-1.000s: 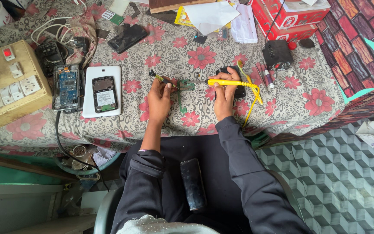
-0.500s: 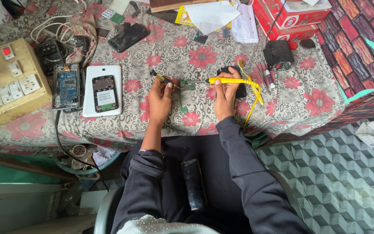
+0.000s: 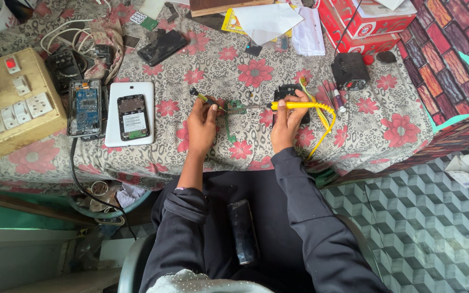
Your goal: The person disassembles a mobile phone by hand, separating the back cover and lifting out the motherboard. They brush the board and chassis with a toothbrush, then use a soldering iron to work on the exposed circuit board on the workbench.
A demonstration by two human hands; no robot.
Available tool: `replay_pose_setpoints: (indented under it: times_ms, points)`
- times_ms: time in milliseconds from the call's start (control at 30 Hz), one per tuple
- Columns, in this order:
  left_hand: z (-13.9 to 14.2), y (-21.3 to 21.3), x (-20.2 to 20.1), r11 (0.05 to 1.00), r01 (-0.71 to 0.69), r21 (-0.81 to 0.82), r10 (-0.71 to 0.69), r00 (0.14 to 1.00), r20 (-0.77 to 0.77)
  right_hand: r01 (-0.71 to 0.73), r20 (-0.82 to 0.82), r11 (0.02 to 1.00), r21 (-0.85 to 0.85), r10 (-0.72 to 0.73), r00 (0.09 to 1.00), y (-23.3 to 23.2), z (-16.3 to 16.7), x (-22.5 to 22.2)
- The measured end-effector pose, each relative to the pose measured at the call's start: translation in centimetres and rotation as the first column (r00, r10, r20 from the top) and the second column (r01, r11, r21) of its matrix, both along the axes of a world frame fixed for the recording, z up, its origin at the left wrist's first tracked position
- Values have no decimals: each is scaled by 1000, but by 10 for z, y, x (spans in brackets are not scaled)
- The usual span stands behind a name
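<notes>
Table edge: the near edge of the flowered tablecloth (image 3: 386, 125) runs just under both wrists, so the hands sit close to the person's side of the table.
Open room: there is bare cloth to the right of the right hand's fingers; past the left hand's fingers lie a white tablet (image 3: 130, 114) with a small phone on it and an opened phone with a blue board (image 3: 85, 107), and a beige switch board (image 3: 6, 103) sits farther left.
Far side: a black box (image 3: 349, 70) and red boxes (image 3: 367, 24) crowd the cloth beyond the fingertips.
Left hand (image 3: 202, 126): the arm comes up from the lap, palm down, fingers pinched on a thin tool (image 3: 204, 98) that points up and left.
Right hand (image 3: 289, 120): fingers are curled tight round the yellow soldering iron (image 3: 294, 105), held flat, its metal tip pointing left.
Small green circuit board (image 3: 235, 107): it lies on the cloth between the two hands, right at the fingertips; the iron's tip reaches it.
Yellow cord (image 3: 325, 122): it loops down on the right of the right hand.
Lap: a dark phone (image 3: 243, 230) rests on the person's lap.
</notes>
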State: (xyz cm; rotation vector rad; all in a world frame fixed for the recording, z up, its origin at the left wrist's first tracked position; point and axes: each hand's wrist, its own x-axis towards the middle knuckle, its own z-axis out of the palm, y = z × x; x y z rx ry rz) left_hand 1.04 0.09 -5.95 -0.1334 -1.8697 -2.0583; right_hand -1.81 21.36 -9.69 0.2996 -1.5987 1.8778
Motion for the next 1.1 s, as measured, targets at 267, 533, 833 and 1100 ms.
replay_pose_setpoints:
  times_ms: [267, 533, 833, 1100]
  points:
    - [1, 2, 0, 1000, -16, -13, 16, 1000, 7, -20, 32, 1000, -20, 21, 999, 0, 4, 2]
    - [3, 3, 1, 1000, -4, -11, 4, 1000, -15, -43, 28, 998, -34, 44, 999, 1, 1, -1]
    - [2, 3, 1, 1000, -13, -22, 13, 1000, -8, -69, 8, 998, -12, 69, 998, 1, -1, -2]
    - [3, 2, 1, 1000, -1, -9, 1, 1000, 7, -55, 1, 997, -49, 56, 998, 1, -3, -3]
